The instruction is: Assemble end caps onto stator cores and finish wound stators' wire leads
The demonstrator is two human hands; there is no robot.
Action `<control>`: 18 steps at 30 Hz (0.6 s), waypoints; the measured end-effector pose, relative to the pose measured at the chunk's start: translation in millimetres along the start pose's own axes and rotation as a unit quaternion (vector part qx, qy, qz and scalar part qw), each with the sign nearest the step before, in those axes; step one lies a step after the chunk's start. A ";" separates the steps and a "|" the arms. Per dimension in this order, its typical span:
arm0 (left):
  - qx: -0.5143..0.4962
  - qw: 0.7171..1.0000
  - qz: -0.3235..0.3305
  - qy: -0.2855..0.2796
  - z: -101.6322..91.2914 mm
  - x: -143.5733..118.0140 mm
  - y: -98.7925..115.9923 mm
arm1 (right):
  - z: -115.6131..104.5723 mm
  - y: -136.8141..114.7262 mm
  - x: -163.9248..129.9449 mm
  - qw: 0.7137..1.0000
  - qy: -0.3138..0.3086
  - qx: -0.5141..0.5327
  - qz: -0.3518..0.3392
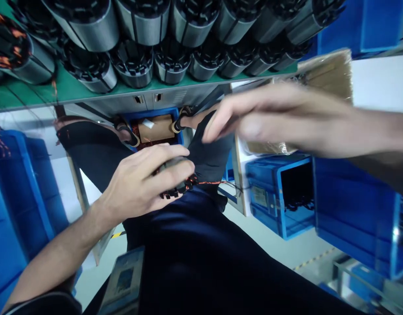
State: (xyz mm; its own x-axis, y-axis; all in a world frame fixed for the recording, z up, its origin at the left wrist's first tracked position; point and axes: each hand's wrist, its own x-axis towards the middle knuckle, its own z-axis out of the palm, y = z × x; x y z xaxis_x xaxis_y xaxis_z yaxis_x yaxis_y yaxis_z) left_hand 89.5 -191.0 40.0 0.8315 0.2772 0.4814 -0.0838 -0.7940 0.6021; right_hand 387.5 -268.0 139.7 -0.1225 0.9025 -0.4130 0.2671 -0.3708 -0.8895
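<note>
My left hand [145, 181] is closed around a grey metal stator core [175, 183] with black slot liners and orange copper wire, held over my dark-trousered lap [194, 249]. An orange wire end [209, 182] sticks out to the right of the core. My right hand [280, 118] hovers above and to the right, blurred by motion, fingers stretched out flat toward the left and holding nothing that I can see. Its fingertips are near a dark knee [211, 148].
Several similar stator cores [135, 65] stand in rows on the green bench [27, 94] ahead. A blue crate [155, 127] with cardboard sits under the bench between my sandalled feet. More blue bins [280, 192] stand right and left; a cardboard pack [329, 72] lies right.
</note>
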 end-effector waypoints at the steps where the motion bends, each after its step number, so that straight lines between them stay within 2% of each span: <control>1: 0.016 0.999 0.037 0.009 -1.2 3.0 -1.3 | 5.9 7.6 3.2 0.993 -0.110 0.028 0.034; 2: 0.025 0.998 0.060 0.013 -2.3 7.2 -1.7 | 13.3 16.9 5.9 0.971 -0.222 0.066 0.064; 3: 0.028 0.997 0.069 0.008 -3.3 12.0 -1.3 | 21.4 27.3 7.6 0.941 -0.301 0.123 0.099; 5: 0.016 0.997 0.056 -0.049 -5.3 20.4 1.4 | 36.8 47.9 7.7 0.883 -0.367 0.242 0.165; 6: 0.012 0.995 0.043 -0.085 -6.2 22.7 2.9 | 42.9 56.5 6.2 0.863 -0.381 0.277 0.185; 7: 0.017 0.993 0.025 -0.112 -6.7 23.4 3.9 | 47.4 63.0 4.3 0.855 -0.384 0.292 0.192; 8: 0.027 0.991 0.010 -0.128 -6.7 22.5 4.1 | 50.2 67.0 2.4 0.863 -0.375 0.286 0.179; 9: 0.036 0.991 0.001 -0.126 -5.9 20.5 3.2 | 51.6 68.4 0.9 0.892 -0.348 0.254 0.138; 11: 0.035 0.993 -0.046 -0.103 -2.2 15.4 -1.9 | 50.8 64.1 0.1 0.964 -0.260 0.063 -0.014; 12: 0.001 0.989 -0.097 -0.112 0.6 13.5 -5.6 | 49.2 59.2 0.6 0.973 -0.205 -0.062 -0.092; 13: -0.071 0.974 -0.161 -0.144 3.7 12.4 -9.5 | 47.0 53.3 1.6 0.960 -0.154 -0.179 -0.152; 14: -0.175 0.938 -0.234 -0.189 6.7 12.0 -13.1 | 44.3 46.9 2.5 0.936 -0.116 -0.273 -0.188; 16: -0.358 0.833 -0.338 -0.253 11.6 11.8 -17.5 | 37.4 34.8 3.8 0.907 -0.075 -0.367 -0.194; 17: -0.383 0.816 -0.350 -0.253 12.9 11.2 -17.8 | 33.0 29.6 4.0 0.908 -0.062 -0.372 -0.181; 18: -0.351 0.843 -0.337 -0.229 13.4 9.8 -16.9 | 28.0 25.4 4.0 0.914 -0.054 -0.365 -0.166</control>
State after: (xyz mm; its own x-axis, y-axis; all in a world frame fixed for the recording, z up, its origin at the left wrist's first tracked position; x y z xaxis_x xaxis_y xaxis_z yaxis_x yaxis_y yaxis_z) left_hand 106.4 -182.1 26.0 0.9313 0.1725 -0.3209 0.3224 0.0202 0.9464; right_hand 367.0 -280.0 110.0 -0.3970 0.8967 -0.1956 0.7598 0.2016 -0.6181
